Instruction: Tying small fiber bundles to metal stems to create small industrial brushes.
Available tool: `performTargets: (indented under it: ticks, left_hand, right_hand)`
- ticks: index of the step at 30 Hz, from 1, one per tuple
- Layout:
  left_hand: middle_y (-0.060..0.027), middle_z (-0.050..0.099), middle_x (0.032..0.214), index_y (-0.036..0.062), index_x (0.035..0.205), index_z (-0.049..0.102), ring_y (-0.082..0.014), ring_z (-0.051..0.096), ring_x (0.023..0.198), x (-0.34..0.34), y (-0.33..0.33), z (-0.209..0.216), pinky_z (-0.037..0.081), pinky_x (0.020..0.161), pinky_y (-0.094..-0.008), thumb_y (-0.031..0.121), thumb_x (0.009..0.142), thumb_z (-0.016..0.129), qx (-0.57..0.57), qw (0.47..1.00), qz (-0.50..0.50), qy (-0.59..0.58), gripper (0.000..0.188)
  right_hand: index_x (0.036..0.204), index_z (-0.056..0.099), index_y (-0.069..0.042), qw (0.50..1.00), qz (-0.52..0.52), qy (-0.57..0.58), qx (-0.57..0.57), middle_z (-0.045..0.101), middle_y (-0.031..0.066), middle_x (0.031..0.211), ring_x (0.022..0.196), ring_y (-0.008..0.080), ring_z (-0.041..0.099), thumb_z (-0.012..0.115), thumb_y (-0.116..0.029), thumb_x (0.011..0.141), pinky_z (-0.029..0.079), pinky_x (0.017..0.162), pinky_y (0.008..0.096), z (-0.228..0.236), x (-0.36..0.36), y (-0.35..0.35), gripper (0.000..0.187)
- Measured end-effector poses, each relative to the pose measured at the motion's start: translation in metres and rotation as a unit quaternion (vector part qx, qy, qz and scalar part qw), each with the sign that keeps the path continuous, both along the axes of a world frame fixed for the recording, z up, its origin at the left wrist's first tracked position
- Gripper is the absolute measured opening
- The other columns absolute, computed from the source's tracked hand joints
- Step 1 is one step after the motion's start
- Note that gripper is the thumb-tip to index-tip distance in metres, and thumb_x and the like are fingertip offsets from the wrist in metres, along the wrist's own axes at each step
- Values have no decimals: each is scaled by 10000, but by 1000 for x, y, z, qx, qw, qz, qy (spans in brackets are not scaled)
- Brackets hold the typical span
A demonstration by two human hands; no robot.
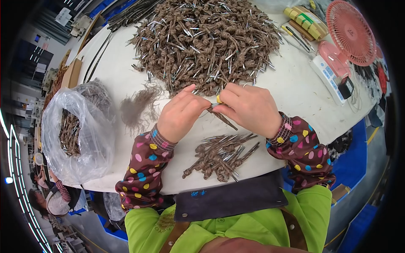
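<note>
Over the middle of the white-covered table [295,90], my left hand [179,113] and my right hand [252,109] meet at one short knotted brown cord [224,119]. Both pinch it between thumb and fingers at its upper end, while a tail slants down to the right. Something yellow wraps a fingertip of my right hand. Just beyond my hands rises a big heap of knotted brown cords [206,46] with shiny metal tips. Closer to me lies a small pile of similar cords [219,158]. Loose brown thread fluff [139,107] rests left of my left hand.
At the left stands a clear plastic bag [99,147] with more cords inside. A pink fan [350,31], a white power strip [327,78], a yellow-handled tool [295,36] and a yellow-green taped bundle [308,21] occupy the right. Another person [59,200] sits far left.
</note>
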State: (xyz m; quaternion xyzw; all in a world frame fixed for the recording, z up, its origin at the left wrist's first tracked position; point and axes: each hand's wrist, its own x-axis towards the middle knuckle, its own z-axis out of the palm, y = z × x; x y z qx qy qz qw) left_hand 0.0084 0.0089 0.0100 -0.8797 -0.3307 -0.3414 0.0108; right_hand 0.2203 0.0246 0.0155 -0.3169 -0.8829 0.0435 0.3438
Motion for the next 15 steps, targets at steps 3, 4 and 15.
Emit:
performTargets:
  ticks: [3,4,15]
  left_hand:
    - [-29,620,828,62,862,584,-218,608,806,1,0,-2,495,922,-410,-15,701,647,1,1000,-2,4,190]
    - [-30,621,825,64,854,586,-216,608,805,1,-1,-2,495,923,-410,-14,692,648,4,1000,-1,3,190]
    - [-87,618,769,-7,917,580,-225,631,750,0,-5,-5,507,877,-372,-34,823,602,-65,977,155,-132,100]
  right_hand:
    - [746,527,-111,999,3,-24,36,497,14,714,594,205,553,682,-309,779,423,501,317,2,1,0,253]
    - [742,524,-113,998,6,-30,49,495,12,713,592,203,551,682,-309,777,421,499,314,2,1,1,254]
    - [923,601,-52,944,37,172,-279,591,-4,803,546,57,430,736,-235,788,371,490,221,-6,3,10,265]
